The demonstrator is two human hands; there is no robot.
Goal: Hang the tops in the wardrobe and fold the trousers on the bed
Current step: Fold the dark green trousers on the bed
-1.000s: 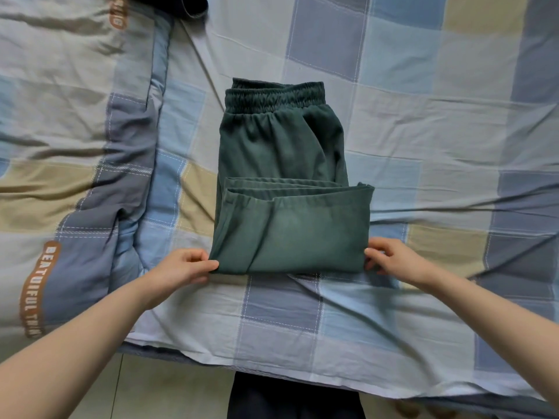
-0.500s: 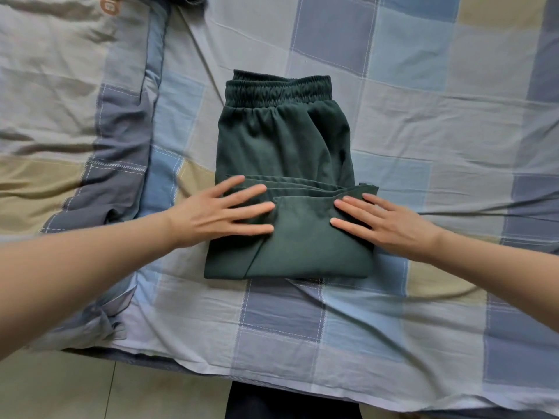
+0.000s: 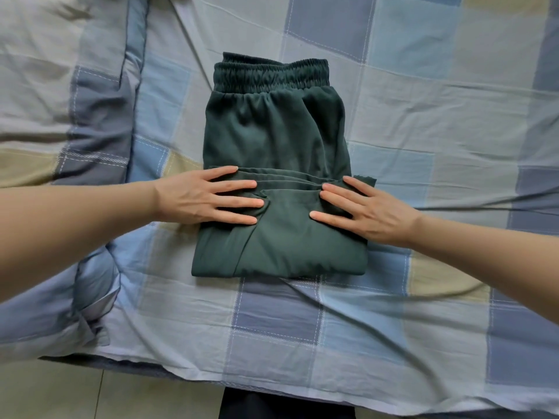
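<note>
The bed wears a checked sheet of blue, grey and beige. On it lie the dark green trousers, folded, waistband away from me. My left hand and right hand press flat on the folded part, fingers straight, no grip closed.

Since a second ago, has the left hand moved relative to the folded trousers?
Yes. The left hand has moved from the near-left corner of the green trousers up onto the folded layer, fingers flat.

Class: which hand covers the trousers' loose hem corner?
The right hand: the corner pokes out past its fingers. The left hand presses the trousers at their left edge.
</note>
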